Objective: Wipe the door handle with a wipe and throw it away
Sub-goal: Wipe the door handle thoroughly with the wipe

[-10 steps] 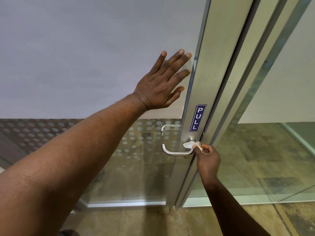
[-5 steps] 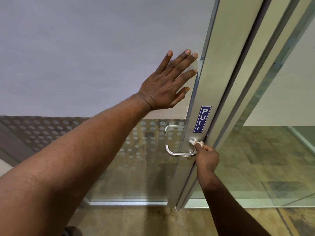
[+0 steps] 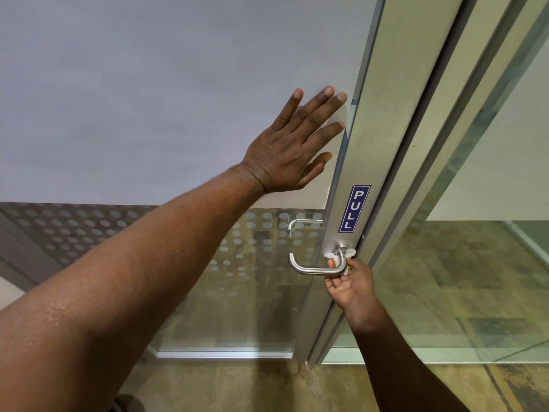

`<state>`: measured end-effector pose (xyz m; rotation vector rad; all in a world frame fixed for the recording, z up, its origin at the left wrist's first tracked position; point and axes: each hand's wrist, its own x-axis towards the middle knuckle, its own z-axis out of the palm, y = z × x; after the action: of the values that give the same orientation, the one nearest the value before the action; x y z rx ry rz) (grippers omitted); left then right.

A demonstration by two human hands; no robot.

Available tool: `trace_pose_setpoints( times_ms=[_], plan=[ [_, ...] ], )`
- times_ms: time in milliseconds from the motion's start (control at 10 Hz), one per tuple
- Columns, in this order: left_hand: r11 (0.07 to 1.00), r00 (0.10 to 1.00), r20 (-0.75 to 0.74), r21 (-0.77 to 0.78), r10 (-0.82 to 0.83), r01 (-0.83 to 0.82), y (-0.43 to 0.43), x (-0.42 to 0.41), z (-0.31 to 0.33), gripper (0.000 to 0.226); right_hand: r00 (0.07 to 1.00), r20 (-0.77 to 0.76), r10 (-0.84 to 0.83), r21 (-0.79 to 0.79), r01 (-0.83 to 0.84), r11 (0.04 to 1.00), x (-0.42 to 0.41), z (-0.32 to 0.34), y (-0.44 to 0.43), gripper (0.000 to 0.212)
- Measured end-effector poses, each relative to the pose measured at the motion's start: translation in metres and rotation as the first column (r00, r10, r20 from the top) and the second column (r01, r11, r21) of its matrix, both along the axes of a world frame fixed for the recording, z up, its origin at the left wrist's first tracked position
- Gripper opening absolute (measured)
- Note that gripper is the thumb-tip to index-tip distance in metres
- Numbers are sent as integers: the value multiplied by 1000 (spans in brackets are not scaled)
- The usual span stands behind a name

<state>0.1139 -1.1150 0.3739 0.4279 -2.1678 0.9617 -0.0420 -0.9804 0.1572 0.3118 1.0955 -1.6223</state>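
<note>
from the head view, we look down along both bare arms at a glass door. our left hand [image 3: 292,147] lies flat on the frosted upper part of the glass panel [image 3: 148,99], fingers spread and straight, the fingertips reaching almost to the metal door frame [image 3: 383,138]; its grip is wide apart and holds nothing.

lower down, our right hand [image 3: 350,285] comes up from beneath the door handle [image 3: 315,267], palm turned upward. the white wipe [image 3: 332,255] is bunched around the neck of the handle, right where it meets the frame, with a bit of it showing on either side of the metal stem and a scrap hanging below near the fingers. our right grip is curled around the handle at that bend, pinching the wipe against the metal (one fingertip shows just behind the bar).

the handle's long bar runs off to the left and ends in a short return toward the glass. through the glass we see a second handle [image 3: 303,223] on the far side. just above the near handle, a blue pull label [image 3: 355,208] is stuck upright on the frame. below the frosted area the glass carries a pattern of pale dots. the floor [image 3: 237,388] at the door's foot is mottled brown.
</note>
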Motion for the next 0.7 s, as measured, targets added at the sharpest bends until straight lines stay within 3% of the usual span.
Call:
trace_pose_setpoints(
  times_ms=[100,500,600,700],
  plan=[
    [1000,1000,1,3,-2,2,0,0,0,47,1000,-9,-7,-11,7,1000,0,-2,1,24],
    [1000,1000,-2,-4,-2,2,-1,0,-1,47,927,-374,-11,40,28,999,-7,-14,24,18],
    [1000,1000,1,-8,4,-4,-2,-1,-2,48,917,-398,-38,20,50,999,-20,-19,24,18],
    [1000,1000,-5,-8,-2,2,-2,-1,-2,47,910,-398,-114,-115,73,991,-28,-18,24,18]
  ],
)
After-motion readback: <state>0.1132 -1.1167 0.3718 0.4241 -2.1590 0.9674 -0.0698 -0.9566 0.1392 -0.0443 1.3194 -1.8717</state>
